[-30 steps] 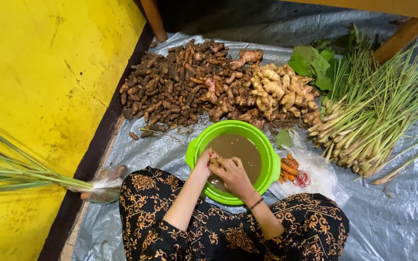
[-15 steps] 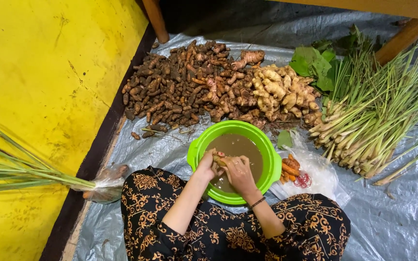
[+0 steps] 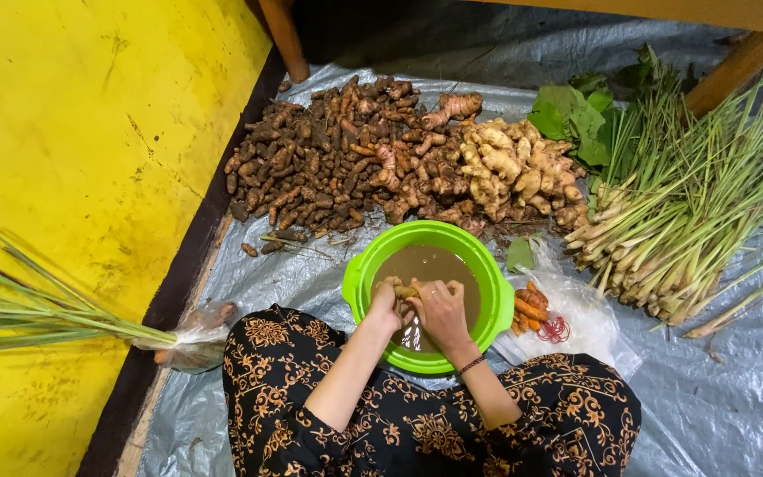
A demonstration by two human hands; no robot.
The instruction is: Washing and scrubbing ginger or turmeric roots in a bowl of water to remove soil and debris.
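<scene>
**Green basin, muddy water, one root in both hands**

Green plastic rings the basin (image 3: 496,291), which sits on the grey tarpaulin (image 3: 717,406) just in front of the person's patterned lap. In the head view, the only view, the left hand (image 3: 385,305) and right hand (image 3: 441,307) meet over the brown water (image 3: 434,263), fingers closed together around a small pale root (image 3: 405,291) held at the surface. Beyond the basin lie a dark root pile (image 3: 320,163) and a pale ginger pile (image 3: 514,172); lemongrass stalks (image 3: 691,212) fan out to the right, and a few peeled orange roots (image 3: 527,307) rest on a clear bag beside the rim.

A wet root looks slippery: a loose pinch could drop it into the murky water, where it would be hard to find. Leaning on the near rim might tip the basin and spill it onto the lap.
</scene>
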